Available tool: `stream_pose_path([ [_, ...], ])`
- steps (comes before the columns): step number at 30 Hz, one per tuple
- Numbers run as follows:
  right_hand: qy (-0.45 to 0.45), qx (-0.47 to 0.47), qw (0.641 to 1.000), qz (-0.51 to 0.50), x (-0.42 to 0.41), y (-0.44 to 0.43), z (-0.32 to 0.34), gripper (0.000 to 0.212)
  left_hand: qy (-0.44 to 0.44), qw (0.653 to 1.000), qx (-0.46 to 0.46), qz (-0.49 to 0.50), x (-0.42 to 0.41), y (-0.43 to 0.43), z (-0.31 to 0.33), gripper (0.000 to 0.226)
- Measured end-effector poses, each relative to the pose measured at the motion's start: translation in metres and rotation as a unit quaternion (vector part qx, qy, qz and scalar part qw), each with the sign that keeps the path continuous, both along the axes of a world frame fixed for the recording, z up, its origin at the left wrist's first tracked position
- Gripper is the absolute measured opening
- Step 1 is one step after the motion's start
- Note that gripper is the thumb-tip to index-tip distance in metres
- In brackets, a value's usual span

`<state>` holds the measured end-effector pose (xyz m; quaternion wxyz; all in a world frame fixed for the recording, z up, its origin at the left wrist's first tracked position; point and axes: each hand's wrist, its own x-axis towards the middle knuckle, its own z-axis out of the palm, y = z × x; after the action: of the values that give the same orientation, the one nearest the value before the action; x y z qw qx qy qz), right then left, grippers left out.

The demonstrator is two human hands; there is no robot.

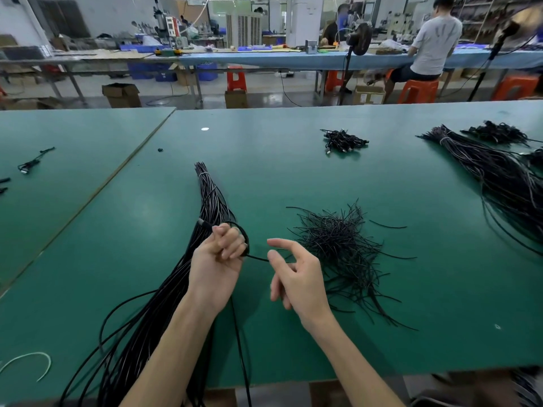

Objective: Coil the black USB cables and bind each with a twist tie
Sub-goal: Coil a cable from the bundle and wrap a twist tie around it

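My left hand (219, 254) grips a black USB cable (245, 239) looped round its curled fingers, with the plug end sticking out at the upper left. The cable runs right from that hand to my right hand (293, 277), which pinches it between thumb and forefinger. A long tied bundle of black cables (205, 201) lies under and behind my left hand and trails off the table's front edge. A loose heap of black twist ties (340, 245) lies just right of my right hand.
A small pile of coiled, bound cables (343, 141) sits at the back centre of the green table (293, 171). More cable bundles (484, 168) lie at the right. A white tie (32, 359) lies at the front left. People work at a far bench.
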<state>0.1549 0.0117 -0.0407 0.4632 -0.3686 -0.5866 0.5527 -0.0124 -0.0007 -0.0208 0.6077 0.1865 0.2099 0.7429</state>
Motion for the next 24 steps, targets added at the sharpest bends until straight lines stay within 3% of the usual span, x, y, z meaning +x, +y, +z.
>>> stream_pose_path([
  [4,0.073,-0.016,0.996,-0.038,0.003,0.001,0.000,0.022,0.028,0.997,-0.025,0.060,0.000,0.001,0.001,0.044],
  [8,0.105,-0.016,0.994,-0.029,-0.001,-0.002,0.003,0.021,0.211,0.972,-0.033,0.094,0.011,0.000,-0.004,0.029],
  [10,0.092,-0.004,0.995,-0.047,-0.004,-0.003,0.003,0.017,0.261,0.963,-0.019,0.068,0.015,0.000,-0.007,0.028],
  [15,-0.029,0.083,0.993,-0.083,-0.007,0.002,0.000,0.025,0.257,0.963,0.019,-0.077,0.018,-0.001,-0.005,0.034],
  [18,-0.022,0.085,0.996,-0.029,-0.008,0.000,0.002,0.031,0.233,0.968,0.016,-0.092,0.017,-0.003,-0.001,0.031],
  [24,0.014,0.065,0.996,-0.056,-0.007,0.004,-0.004,0.034,0.280,0.957,0.023,-0.078,0.022,-0.004,-0.003,0.029],
])
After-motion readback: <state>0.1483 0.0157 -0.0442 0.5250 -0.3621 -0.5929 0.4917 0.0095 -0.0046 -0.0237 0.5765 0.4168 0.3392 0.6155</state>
